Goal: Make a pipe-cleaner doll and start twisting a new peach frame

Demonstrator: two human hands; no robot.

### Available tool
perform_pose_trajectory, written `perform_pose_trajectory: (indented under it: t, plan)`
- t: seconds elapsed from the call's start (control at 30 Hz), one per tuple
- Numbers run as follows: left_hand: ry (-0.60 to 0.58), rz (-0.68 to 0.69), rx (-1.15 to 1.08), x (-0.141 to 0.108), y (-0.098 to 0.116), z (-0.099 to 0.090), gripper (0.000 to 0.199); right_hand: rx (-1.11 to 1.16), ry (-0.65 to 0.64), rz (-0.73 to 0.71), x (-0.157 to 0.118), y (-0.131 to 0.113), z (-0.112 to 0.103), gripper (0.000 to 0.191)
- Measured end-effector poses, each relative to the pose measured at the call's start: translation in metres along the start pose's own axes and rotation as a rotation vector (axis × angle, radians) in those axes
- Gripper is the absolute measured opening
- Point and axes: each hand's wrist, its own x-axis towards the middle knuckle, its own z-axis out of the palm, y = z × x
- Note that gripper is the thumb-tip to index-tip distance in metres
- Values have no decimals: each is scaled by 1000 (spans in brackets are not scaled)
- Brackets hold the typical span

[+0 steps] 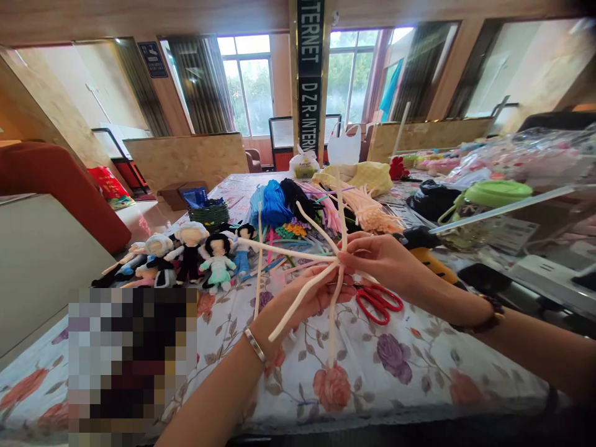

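Observation:
Several cream pipe cleaners point(302, 300) meet at one crossing point and fan out in different directions. My right hand point(379, 256) pinches them at that crossing with thumb and fingertips. From below, my left hand point(316, 290) grips the same bunch, its fingers partly hidden behind the stems. A pair of scissors point(379, 304) with red handles lies on the tablecloth just below my right hand; its blades are mostly covered. Left of the hands is another pale pipe cleaner point(259, 267).
Small fuzzy dolls point(190, 245) sit at the left. Behind the hands lie blue pipe cleaners point(277, 202) and peach pipe cleaners point(372, 208). A green-lidded jar point(496, 195) and a long translucent stick point(503, 209) are at the right. A blurred patch covers the table's front left.

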Motion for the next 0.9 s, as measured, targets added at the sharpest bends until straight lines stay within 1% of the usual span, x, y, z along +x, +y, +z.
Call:
perform_pose_trajectory:
  t: [0.07, 0.17, 0.27, 0.37, 0.47, 0.57, 0.63, 0.77, 0.83, 0.9]
  plan:
    - [19, 10, 32, 1, 0, -2, 19, 5, -12, -7, -1, 1, -1, 33]
    - [70, 54, 91, 3, 2, -2, 23, 13, -56, 27, -2, 3, -4, 37]
    - [94, 78, 103, 5, 3, -2, 22, 1, -108, 67, -3, 2, -8, 36]
    - [81, 69, 91, 8, 3, -4, 17, -54, -145, 73, -4, -1, -12, 33]
    - [79, 39, 73, 10, 7, -7, 16, -174, -209, 46, -7, -5, -14, 30]
    - [72, -29, 85, 9, 12, -9, 11, -284, -288, 45, -10, -7, -14, 29]
    - [31, -87, 95, 6, 16, -9, 5, -319, -341, 64, -10, -7, -15, 30]
    - [-56, -142, 198, -5, 24, -8, 20, -391, -393, 71, -10, -8, -19, 32]
    - [-53, -126, 237, -8, 28, -9, 19, -411, -403, 66, -10, -9, -21, 31]
    - [-36, -122, 227, -8, 33, -10, 18, -425, -407, 66, -11, -11, -21, 31]
